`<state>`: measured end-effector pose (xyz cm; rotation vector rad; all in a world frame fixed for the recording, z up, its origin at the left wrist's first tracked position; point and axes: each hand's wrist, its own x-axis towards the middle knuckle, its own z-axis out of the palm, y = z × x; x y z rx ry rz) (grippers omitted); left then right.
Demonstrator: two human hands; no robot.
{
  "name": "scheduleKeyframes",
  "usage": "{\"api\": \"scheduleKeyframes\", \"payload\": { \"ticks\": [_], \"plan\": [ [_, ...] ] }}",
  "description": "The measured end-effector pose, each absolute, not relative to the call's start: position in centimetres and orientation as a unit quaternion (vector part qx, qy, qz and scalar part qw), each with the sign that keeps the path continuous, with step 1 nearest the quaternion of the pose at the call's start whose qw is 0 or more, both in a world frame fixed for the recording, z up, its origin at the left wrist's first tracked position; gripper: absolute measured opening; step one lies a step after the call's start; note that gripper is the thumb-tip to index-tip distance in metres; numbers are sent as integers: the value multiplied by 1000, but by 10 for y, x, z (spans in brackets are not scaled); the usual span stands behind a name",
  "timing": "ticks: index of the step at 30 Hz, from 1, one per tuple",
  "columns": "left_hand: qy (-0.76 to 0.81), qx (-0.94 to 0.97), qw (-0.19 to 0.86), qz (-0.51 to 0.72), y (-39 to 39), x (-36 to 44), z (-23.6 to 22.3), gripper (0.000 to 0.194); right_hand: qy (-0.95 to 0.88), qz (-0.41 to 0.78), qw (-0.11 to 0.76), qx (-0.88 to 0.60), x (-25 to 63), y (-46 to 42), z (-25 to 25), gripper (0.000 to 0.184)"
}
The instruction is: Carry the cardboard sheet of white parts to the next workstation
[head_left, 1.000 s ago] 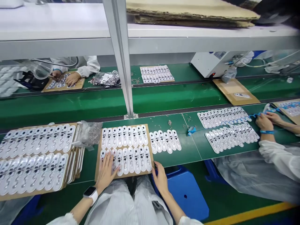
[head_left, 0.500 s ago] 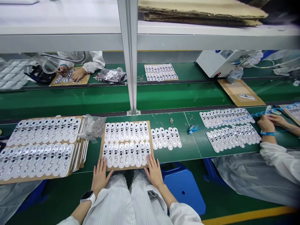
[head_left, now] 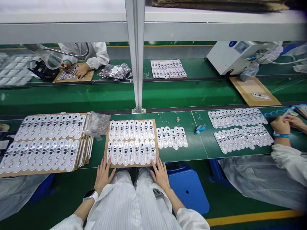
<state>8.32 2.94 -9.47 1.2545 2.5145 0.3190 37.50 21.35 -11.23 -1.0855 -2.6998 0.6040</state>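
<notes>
- Resting at the near edge of a cardboard tray (head_left: 130,166): the left hand (head_left: 103,177) and the right hand (head_left: 160,175), both palms down and side by side.
- Left hand: fingers spread and flat, holding nothing, tips at the tray's near left corner; a smartwatch (head_left: 89,195) sits on the wrist.
- Right hand: equally open and empty, tips at the tray's near right corner.
- Straight ahead of both hands: two rows of white plastic strip modules (head_left: 131,152) on the tray. Each strip's long axis points away from the person, and the rows run across, spanning both hands, so neither hand is clearly nearer. Whether the fingertips touch the nearer strips or only the cardboard is hard to tell.
- Left of the left hand: stacked trays of similar strips (head_left: 45,145), with a clear bag of small metal parts (head_left: 98,124) at their corner.
- Right of the right hand: loose strips (head_left: 171,137) lying directly on the green conveyor bench (head_left: 194,150).
</notes>
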Motion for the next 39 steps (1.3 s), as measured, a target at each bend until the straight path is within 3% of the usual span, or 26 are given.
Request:
{"api": "scheduleKeyframes", "payload": {
  "ticks": [6, 12, 20, 31, 39],
  "plan": [
    [880, 404, 201, 146, 30, 85, -90, 66, -855, 307, 123, -400, 373, 214, -115, 45],
    [907, 297, 211, 209, 43, 68, -88, 51, -720, 409, 184, -530, 369, 227, -114, 62],
    [932, 132, 282, 186, 80, 10, -95, 27, -528, 515, 143, -661, 352, 283, -128, 27],
    [915, 163, 354, 100, 102, -5, -74, 29, -484, 533, 67, -691, 342, 304, -107, 24],
    [895, 169, 397, 112, 115, -20, -74, 31, -526, 493, 54, -690, 333, 316, -93, 28]
  ]
}}
